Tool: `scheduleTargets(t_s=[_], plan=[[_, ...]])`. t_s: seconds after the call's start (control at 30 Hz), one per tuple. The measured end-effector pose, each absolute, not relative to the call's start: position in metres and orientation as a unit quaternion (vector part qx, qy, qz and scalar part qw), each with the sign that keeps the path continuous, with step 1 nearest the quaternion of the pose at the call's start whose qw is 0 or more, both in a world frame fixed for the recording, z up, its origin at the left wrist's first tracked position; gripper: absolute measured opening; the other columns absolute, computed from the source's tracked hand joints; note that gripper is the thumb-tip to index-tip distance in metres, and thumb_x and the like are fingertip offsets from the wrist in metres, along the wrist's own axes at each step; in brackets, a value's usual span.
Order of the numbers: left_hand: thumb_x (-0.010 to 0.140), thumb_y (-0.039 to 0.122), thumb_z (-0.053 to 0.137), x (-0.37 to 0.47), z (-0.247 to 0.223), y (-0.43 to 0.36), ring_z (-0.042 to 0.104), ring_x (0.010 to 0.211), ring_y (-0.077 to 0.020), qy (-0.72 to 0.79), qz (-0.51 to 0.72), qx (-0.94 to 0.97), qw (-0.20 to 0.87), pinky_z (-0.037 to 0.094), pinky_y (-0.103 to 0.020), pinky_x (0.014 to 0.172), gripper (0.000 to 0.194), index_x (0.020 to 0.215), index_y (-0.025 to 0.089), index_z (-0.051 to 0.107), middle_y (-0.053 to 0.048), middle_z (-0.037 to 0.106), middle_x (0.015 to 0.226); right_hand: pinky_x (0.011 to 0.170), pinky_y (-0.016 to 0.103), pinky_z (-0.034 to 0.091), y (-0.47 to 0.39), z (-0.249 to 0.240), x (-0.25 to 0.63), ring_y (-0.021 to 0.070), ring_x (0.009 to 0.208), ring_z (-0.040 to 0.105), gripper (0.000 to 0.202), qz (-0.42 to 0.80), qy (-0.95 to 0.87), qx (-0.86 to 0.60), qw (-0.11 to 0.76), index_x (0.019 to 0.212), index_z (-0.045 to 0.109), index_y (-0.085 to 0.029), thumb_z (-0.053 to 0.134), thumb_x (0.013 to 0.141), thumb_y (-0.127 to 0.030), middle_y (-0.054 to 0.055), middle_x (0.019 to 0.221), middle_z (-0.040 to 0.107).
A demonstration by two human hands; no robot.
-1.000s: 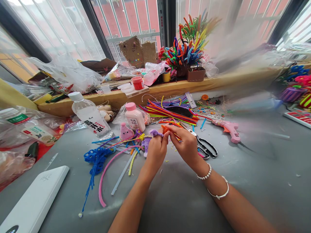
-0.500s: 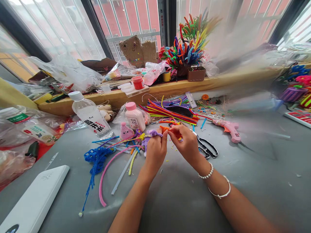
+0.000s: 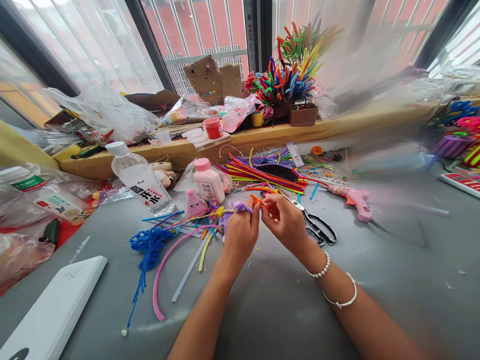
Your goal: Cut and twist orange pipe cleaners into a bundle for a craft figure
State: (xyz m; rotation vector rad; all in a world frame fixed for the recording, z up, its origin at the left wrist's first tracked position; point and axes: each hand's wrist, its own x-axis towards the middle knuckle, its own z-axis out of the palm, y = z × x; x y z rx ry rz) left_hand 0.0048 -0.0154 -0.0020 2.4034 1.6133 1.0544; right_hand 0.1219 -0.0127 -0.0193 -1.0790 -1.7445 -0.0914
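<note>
Btwn your two sets of fingertips, near mid-table, is the orange fuzzy stem [image 3: 257,200], small and partly hidden, so can't tell its full shape. L hand [image 3: 242,230] pinches one side w/ thumb and index; R hand [image 3: 285,220] pinches the other, tips just beside each other. For neat work, I'd anchor w/ the L thumb and let only the R fingers do the shaping: short moves, light squeeze, so the fuzz prob doesn't flatten. Wrists angle inward, forearms rising in a V from the bottom edge, backs of both hands largely toward you, fingers curled in. Purple fuzzy piece [image 3: 242,206] sits right by the L knuckles; can't tell if it's gripped too, so mind you don't snag it. Scissors [image 3: 324,220] lie just beside the R hand, pink glue gun [image 3: 354,196] further right, stem bundle [image 3: 262,172] beyond your fingers
</note>
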Motion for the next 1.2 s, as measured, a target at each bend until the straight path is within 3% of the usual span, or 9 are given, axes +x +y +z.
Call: scheduleTargets(t_s=[0.1, 0.23, 0.53, 0.97, 1.2], plan=[[0.086, 0.029, 0.025, 0.002, -0.003, -0.013, 0.059, 0.066, -0.02, 0.519, 0.329, 0.789, 0.024, 0.036, -0.027, 0.055, 0.029, 0.082, 0.016, 0.051, -0.009, 0.062, 0.072, 0.058, 0.022, 0.044, -0.01, -0.016, 0.128, 0.0111, 0.058, 0.055, 0.029, -0.042, -0.788, -0.41, 0.458, 0.108, 0.051, -0.02, 0.039, 0.082, -0.015, 0.002, 0.074, 0.063], [0.086, 0.029, 0.026, -0.002, -0.005, -0.011, 0.057, 0.061, -0.0185, 0.512, 0.317, 0.798, 0.027, 0.033, -0.026, 0.053, 0.031, 0.074, 0.015, 0.051, -0.008, 0.06, 0.066, 0.062, 0.022, 0.045, -0.009, -0.014, 0.133, 0.0118, 0.065, 0.058, 0.037, -0.033, -0.824, -0.393, 0.407, 0.115, 0.05, -0.022, 0.036, 0.082, -0.012, 0.002, 0.078, 0.065], [0.086, 0.03, 0.027, -0.009, 0.0, -0.007, 0.054, 0.06, -0.0152, 0.476, 0.275, 0.832, 0.071, 0.034, -0.025, 0.055, 0.03, 0.081, 0.016, 0.053, -0.004, 0.059, 0.066, 0.054, 0.021, 0.041, -0.005, -0.01, 0.141, 0.0132, 0.068, 0.062, 0.027, -0.072, -0.822, -0.436, 0.359, 0.105, 0.055, -0.022, 0.044, 0.081, -0.02, 0.001, 0.09, 0.068], [0.085, 0.031, 0.028, -0.024, 0.003, -0.006, 0.058, 0.07, -0.0174, 0.443, 0.217, 0.866, 0.081, 0.04, -0.026, 0.065, 0.032, 0.081, 0.017, 0.057, -0.007, 0.063, 0.072, 0.051, 0.02, 0.035, -0.001, -0.009, 0.151, 0.013, 0.069, 0.062, 0.013, -0.038, -0.851, -0.418, 0.316, 0.091, 0.059, -0.027, 0.049, 0.083, -0.027, -0.002, 0.085, 0.069], [0.085, 0.032, 0.03, -0.027, 0.004, -0.007, 0.058, 0.069, -0.0175, 0.436, 0.205, 0.87, 0.104, 0.04, -0.026, 0.065, 0.033, 0.078, 0.017, 0.058, -0.007, 0.063, 0.071, 0.05, 0.02, 0.033, -0.004, -0.007, 0.15, 0.0119, 0.057, 0.058, 0.012, 0.02, -0.85, -0.423, 0.313, 0.08, 0.061, -0.023, 0.049, 0.082, -0.023, -0.002, 0.068, 0.067]])
